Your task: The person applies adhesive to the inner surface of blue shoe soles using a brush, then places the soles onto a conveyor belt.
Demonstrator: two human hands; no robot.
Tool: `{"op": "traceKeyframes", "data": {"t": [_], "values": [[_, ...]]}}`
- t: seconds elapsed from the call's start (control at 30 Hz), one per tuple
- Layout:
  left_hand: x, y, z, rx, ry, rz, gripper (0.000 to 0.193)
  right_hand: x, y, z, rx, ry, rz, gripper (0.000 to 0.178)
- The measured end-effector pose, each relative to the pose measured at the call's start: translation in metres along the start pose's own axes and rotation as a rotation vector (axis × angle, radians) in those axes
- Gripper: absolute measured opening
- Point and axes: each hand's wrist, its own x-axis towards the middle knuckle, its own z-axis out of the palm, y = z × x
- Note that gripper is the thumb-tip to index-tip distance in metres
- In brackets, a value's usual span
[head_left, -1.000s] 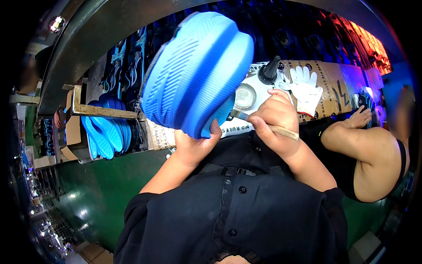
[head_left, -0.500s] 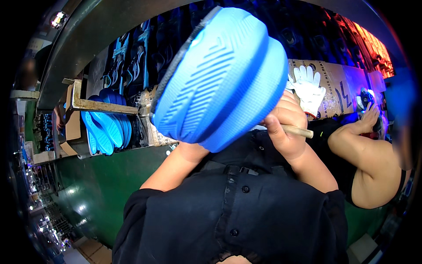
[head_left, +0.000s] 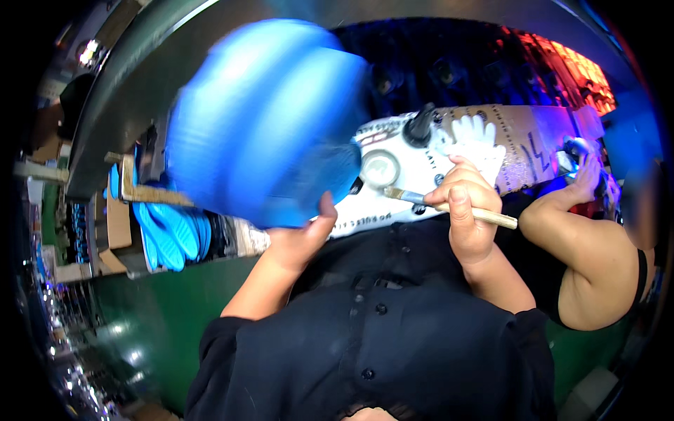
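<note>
My left hand [head_left: 298,242] holds a large blue foam shoe sole [head_left: 260,126], smeared by motion and close to the camera. Its thumb shows at the lower edge; the other fingers are hidden behind the piece. A darker blue face [head_left: 330,172] of it turns toward the right. In my right hand [head_left: 470,207] is a flat paintbrush [head_left: 414,196] with a pale wooden handle, bristles pointing left. Close to the bristle tip sits a small round pot [head_left: 380,168] with a whitish inside, on a printed white sheet [head_left: 372,207] over the bench.
A black object [head_left: 420,126] stands behind the pot, beside white gloves [head_left: 477,140] on brown cardboard [head_left: 516,158]. Blue soles [head_left: 168,231] are stacked at left under a wooden bar [head_left: 158,195]. A person's bare arm [head_left: 576,231] works at right. Dark shoes fill the back.
The blue sole has moved left and tilted, uncovering the pot and white sheet. My right hand has come away from it with the brush, whose bristles now show.
</note>
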Motion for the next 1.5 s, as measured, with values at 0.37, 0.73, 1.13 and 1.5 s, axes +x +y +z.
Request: {"op": "traceKeyframes", "data": {"t": [0.37, 0.73, 1.13, 1.5], "values": [[0.109, 0.08, 0.027, -0.948, -0.817, -0.678, 0.078, -0.04, 0.027, -0.057, 0.046, 0.19, 0.372, 0.037], [0.261, 0.168, 0.244, -1.547, -0.498, -0.743, 0.045, -0.065, 0.045, -0.083, 0.035, 0.303, 0.401, 0.037], [-0.045, -0.159, -0.095, -0.613, 0.421, -1.405, 0.043, -0.065, 0.075, -0.046, 0.257, 0.279, 0.533, 0.031], [-0.188, -0.163, -0.288, -0.091, 1.127, -1.116, 0.044, 0.04, 0.033, 0.067, 0.236, -0.26, 0.014, 0.05]]}}
